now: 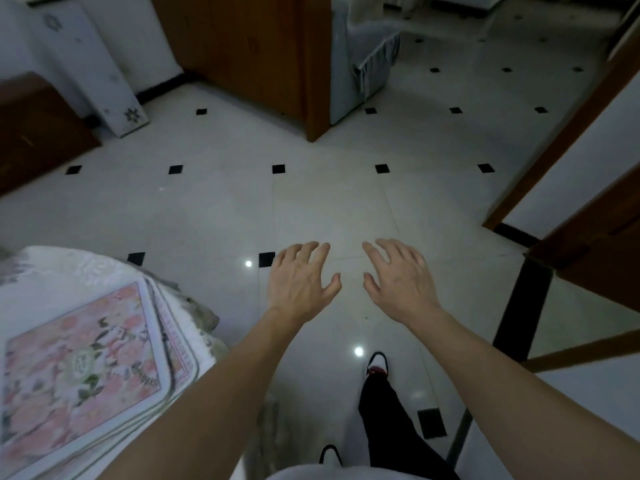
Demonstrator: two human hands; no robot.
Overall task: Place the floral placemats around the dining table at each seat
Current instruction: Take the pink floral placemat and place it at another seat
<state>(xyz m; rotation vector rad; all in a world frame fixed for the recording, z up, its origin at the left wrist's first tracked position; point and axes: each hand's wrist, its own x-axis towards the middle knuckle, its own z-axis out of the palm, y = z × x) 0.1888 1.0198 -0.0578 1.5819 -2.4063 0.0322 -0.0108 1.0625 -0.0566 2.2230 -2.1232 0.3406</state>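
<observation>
A stack of pink floral placemats (79,372) lies at the lower left on a table covered with a white cloth (65,268). My left hand (299,277) hovers over the tiled floor to the right of the stack, fingers spread, holding nothing. My right hand (398,278) is beside it, also spread and empty. Both forearms reach forward from the bottom of the view; neither hand touches the placemats.
White floor tiles with small black squares (329,202) stretch ahead. A brown wooden cabinet (263,53) stands at the top centre, a dark wooden piece (38,129) at the left, a wooden door frame (568,133) at the right. My leg and shoe (377,367) are below.
</observation>
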